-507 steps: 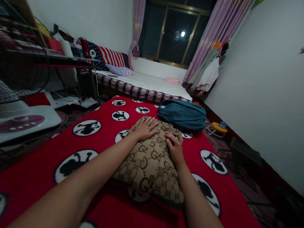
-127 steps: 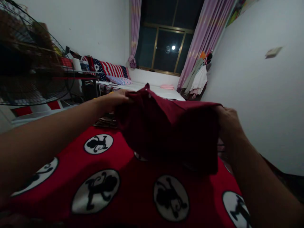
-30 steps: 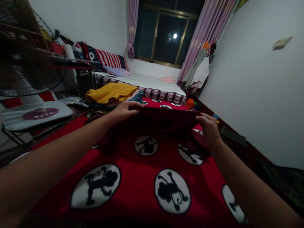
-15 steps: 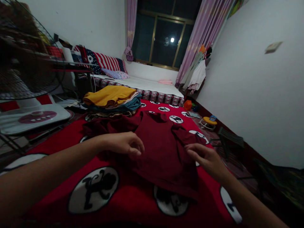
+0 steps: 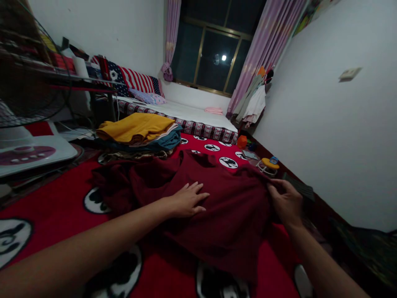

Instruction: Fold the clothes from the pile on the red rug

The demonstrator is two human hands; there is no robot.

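Note:
A dark red long-sleeved top (image 5: 223, 211) lies spread on a red blanket (image 5: 58, 198) printed with black figures in white ovals. My left hand (image 5: 187, 200) rests on the middle of the top, palm down and fingers spread. At the right side, my right hand (image 5: 285, 201) pinches the end of a sleeve and holds it up and outward. The cloth between the two hands is drawn out. On the left, the other sleeve lies in loose folds.
A stack of folded clothes, a yellow garment (image 5: 136, 126) on top, sits just beyond the red top. A fan (image 5: 27, 153) stands at the left. Further off are a bed (image 5: 186, 111), a small yellow stool (image 5: 269, 164) and hanging clothes (image 5: 254, 103) by the wall.
My left hand has moved right and flattened onto the top. My right hand has taken hold of the sleeve and pulled it out to the right.

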